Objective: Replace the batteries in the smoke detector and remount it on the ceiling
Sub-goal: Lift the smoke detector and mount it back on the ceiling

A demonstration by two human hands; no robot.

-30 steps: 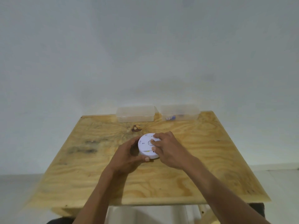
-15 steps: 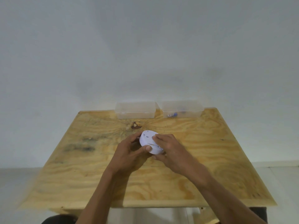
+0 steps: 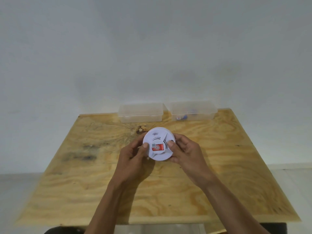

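Head view, round white plastic smoke detector (image 3: 157, 143) with red label, gripped above grainy plywood table (image 3: 219, 174) by left hand (image 3: 133, 159) and right hand (image 3: 187, 152), two clear plastic boxes (image 3: 141, 113) behind.

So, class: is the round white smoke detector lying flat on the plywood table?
No: both hands, left hand and right hand, hold the round white smoke detector tilted above the plywood table.
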